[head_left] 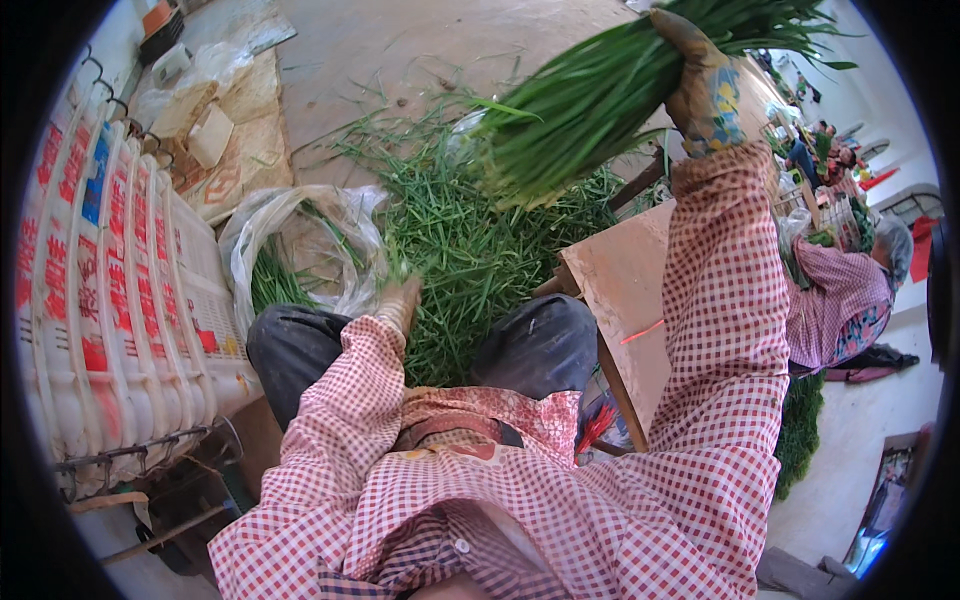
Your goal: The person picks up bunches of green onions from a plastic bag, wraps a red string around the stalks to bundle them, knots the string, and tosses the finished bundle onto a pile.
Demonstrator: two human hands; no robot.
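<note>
Left hand (400,303) half buried in loose heap of long green chive leaves (460,250) on concrete floor (400,50) between knees; grip cannot be made out. Clear plastic bag (300,225) just left. Gloved right hand (705,90) raised, clenched around thick bundle of green chive stalks (590,100), tips cut off by top rim.

A single head-worn fisheye view is provided, directed steeply downward from close range over the wearer's lap; straight edges are bent toward the dark rim.
</note>
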